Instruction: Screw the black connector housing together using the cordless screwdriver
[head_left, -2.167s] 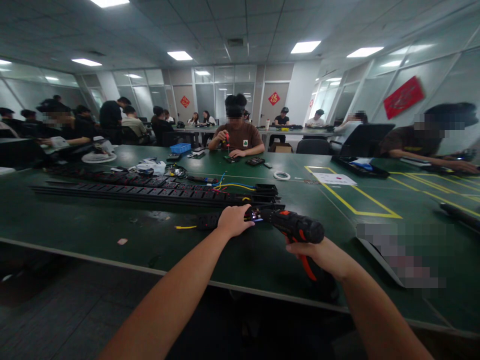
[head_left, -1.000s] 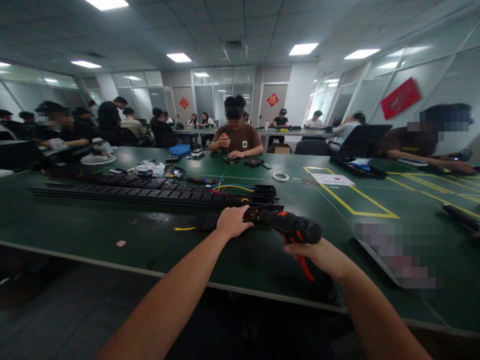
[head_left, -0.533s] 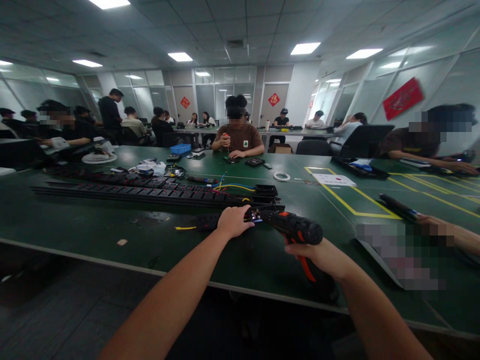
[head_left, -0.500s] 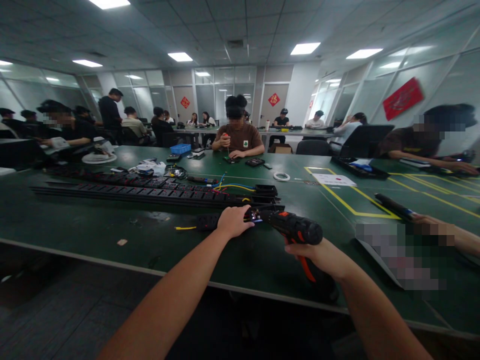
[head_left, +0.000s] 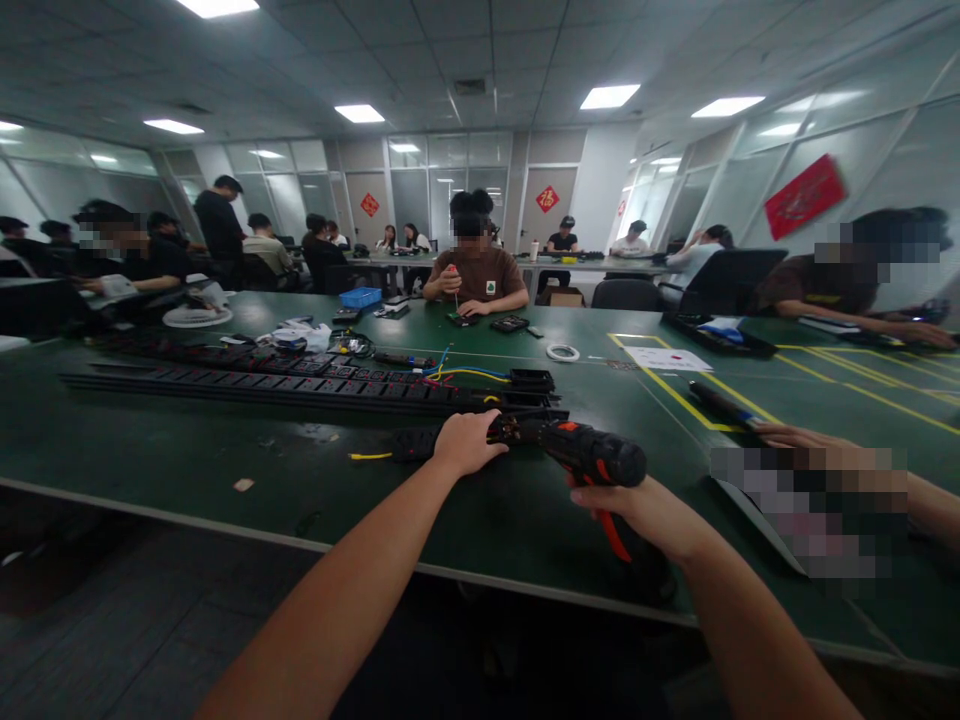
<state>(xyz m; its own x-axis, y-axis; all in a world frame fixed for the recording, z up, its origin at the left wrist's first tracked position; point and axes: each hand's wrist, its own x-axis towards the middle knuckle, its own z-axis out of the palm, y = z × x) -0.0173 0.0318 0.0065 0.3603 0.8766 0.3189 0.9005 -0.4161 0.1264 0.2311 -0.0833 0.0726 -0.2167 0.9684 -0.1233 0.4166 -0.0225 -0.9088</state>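
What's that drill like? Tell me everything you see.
The drill looks plastic, black with orange accents and an orange strip along its handle. Over the green table, the right hand grips the handle, which slants down to the right. The nose points left, at the black piece the left hand holds; whether they touch is unclear.

Bare left hand [head_left: 466, 443], bare right hand [head_left: 637, 508]; both forearms [head_left: 360, 590] sleeveless — lower body [head_left: 450, 655] dark, clothing details indistinct

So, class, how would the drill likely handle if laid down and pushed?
The drill would probably be stiff: its body and grip look like one hard shape. Its thick body suggests weight for its size. Pushed, it might pivot rather than roll, since the grip juts out.
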